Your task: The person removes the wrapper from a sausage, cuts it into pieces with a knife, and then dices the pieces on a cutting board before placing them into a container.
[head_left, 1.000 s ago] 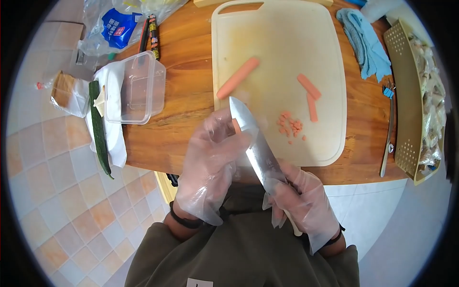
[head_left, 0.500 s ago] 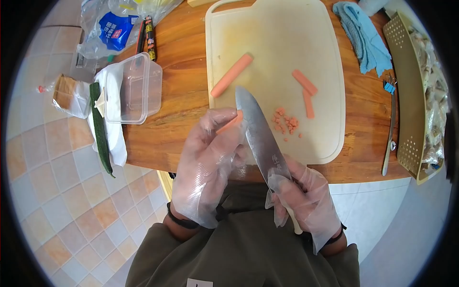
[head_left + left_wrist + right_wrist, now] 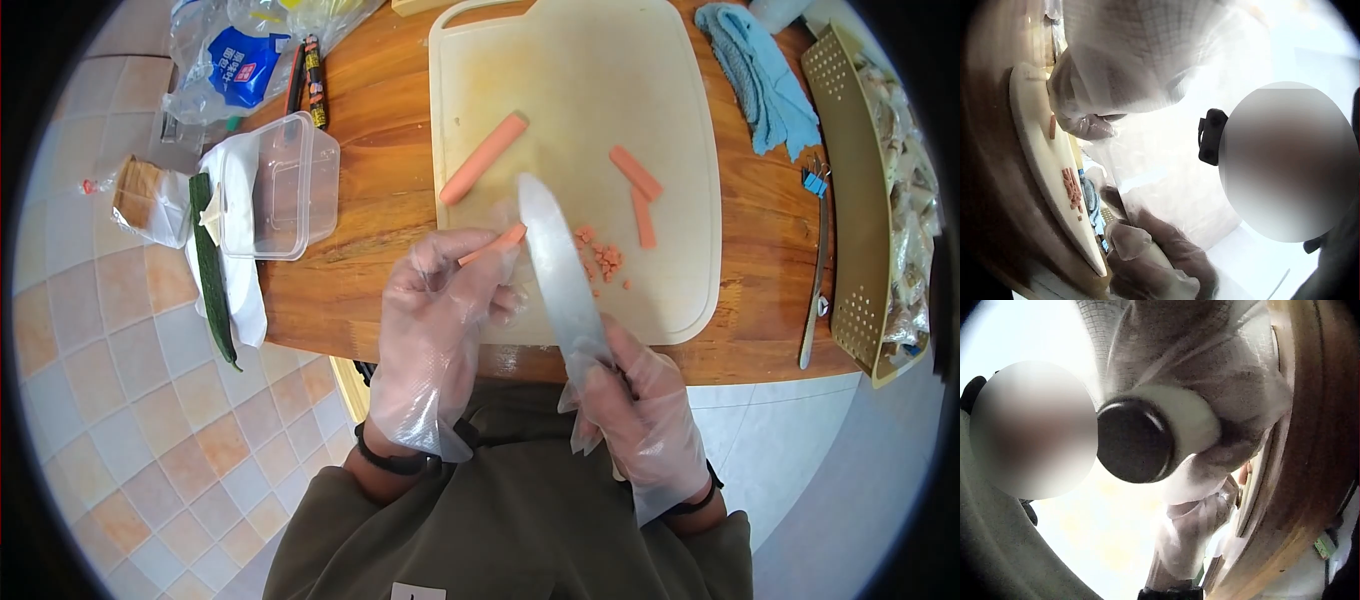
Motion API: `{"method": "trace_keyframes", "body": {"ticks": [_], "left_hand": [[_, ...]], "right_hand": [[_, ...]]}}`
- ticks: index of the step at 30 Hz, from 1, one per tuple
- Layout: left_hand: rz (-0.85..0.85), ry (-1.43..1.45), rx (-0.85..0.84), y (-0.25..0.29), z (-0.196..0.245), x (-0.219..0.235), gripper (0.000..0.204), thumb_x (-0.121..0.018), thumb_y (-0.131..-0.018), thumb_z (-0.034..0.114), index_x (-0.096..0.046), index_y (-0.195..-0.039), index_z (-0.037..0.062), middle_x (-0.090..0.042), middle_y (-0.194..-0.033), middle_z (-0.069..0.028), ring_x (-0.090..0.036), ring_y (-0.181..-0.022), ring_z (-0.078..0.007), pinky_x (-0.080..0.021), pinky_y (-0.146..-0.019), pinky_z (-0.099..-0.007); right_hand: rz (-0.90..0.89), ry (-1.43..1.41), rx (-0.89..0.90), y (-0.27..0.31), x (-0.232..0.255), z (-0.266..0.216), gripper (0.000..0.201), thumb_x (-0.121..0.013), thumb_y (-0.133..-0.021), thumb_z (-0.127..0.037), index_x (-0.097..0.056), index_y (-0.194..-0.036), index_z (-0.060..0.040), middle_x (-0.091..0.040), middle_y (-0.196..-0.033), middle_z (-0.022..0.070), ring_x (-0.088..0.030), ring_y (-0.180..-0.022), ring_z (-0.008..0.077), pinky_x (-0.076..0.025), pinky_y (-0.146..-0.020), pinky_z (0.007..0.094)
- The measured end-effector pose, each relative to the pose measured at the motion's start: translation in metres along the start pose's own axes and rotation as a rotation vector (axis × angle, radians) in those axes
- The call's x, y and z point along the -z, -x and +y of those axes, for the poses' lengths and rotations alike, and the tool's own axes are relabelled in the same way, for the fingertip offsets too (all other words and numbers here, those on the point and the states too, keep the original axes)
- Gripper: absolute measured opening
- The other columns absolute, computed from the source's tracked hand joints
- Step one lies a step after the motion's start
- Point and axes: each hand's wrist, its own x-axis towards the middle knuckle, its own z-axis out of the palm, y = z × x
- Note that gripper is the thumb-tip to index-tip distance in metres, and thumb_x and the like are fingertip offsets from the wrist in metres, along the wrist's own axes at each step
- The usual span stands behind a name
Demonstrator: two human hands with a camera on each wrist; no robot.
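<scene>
In the head view my left hand [image 3: 436, 325], in a clear plastic glove, pinches a thin pink-orange strip of sausage [image 3: 494, 242] above the near edge of the cutting board [image 3: 575, 75]. My gloved right hand [image 3: 636, 415] grips a kitchen knife [image 3: 556, 262] by its handle, the blade pointing away from me and its edge side close to the strip's tip. On the board lie a longer sausage piece [image 3: 484, 158], two flat strips [image 3: 644, 215] and a small heap of diced bits [image 3: 606, 262]. The right wrist view shows the pale handle [image 3: 1194, 422] with its dark end cap.
Left of the board stand a clear plastic box [image 3: 318, 190], a cucumber [image 3: 208, 270] on white paper and a bread bag [image 3: 243, 62]. To the right are a blue cloth [image 3: 755, 85], long metal tongs or similar utensil [image 3: 815, 290] and a perforated basket [image 3: 852, 260] of wrapped items.
The strip has come up into fuller view between my left fingers, pointing toward the board. My right hand has swung the knife so its tip sits farther forward and right, with the blade face turned.
</scene>
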Motion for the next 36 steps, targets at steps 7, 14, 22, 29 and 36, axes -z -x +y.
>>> {"method": "trace_keyframes", "body": {"ticks": [7, 14, 22, 29, 36], "left_hand": [[0.073, -0.43, -0.208, 0.003, 0.0, -0.006, 0.012, -0.072, -0.096, -0.002, -0.071, -0.108, 0.0002, -0.075, -0.104, -0.009, -0.065, -0.079, -0.0163, -0.053, -0.074, -0.031], [-0.064, -1.174, -0.917, -0.01, -0.01, 0.011, 0.013, -0.078, -0.092, 0.0, -0.075, -0.104, 0.0008, -0.071, -0.095, -0.0039, -0.065, -0.081, -0.0202, -0.051, -0.073, -0.0313], [0.257, -1.158, -1.027, -0.014, -0.03, 0.023, 0.037, -0.081, -0.082, -0.005, -0.076, -0.117, 0.004, -0.074, -0.094, -0.0086, -0.065, -0.079, -0.0264, -0.051, -0.072, -0.0369], [0.084, -1.473, -0.789, -0.002, -0.01, 0.002, 0.064, -0.084, -0.082, 0.01, -0.063, -0.143, 0.0006, -0.072, -0.111, -0.0144, -0.063, -0.093, -0.03, -0.048, -0.089, -0.0416], [0.15, -1.538, -0.808, 0.003, -0.008, 0.029, 0.08, -0.084, -0.082, 0.026, -0.054, -0.152, -0.0007, -0.062, -0.133, -0.0242, -0.058, -0.111, -0.039, -0.044, -0.1, -0.0481]], "right_hand": [[0.151, -0.052, -0.033, 0.007, 0.006, -0.003, 0.042, -0.055, -0.108, -0.008, -0.052, -0.149, 0.0018, -0.066, -0.086, 0.0058, -0.058, -0.063, 0.0086, -0.053, -0.06, 0.0268], [0.176, 0.078, -0.132, 0.01, 0.003, -0.01, 0.05, -0.055, -0.105, -0.008, -0.051, -0.154, -0.0006, -0.063, -0.09, 0.0041, -0.057, -0.068, 0.0082, -0.051, -0.059, 0.0247], [0.186, 0.269, 0.008, 0.009, -0.002, 0.001, 0.042, -0.062, -0.104, -0.005, -0.054, -0.144, 0.0044, -0.063, -0.078, 0.0118, -0.059, -0.059, 0.0186, -0.05, -0.059, 0.0332], [0.149, 0.517, -0.042, 0.004, -0.006, 0.0, 0.044, -0.061, -0.104, -0.01, -0.052, -0.144, 0.0031, -0.069, -0.093, 0.0256, -0.067, -0.082, 0.0445, -0.053, -0.073, 0.0476], [0.2, 0.639, 0.058, 0.006, -0.012, 0.001, 0.044, -0.061, -0.103, -0.002, -0.055, -0.147, 0.0009, -0.066, -0.086, 0.0139, -0.06, -0.07, 0.0213, -0.051, -0.066, 0.035]]}}
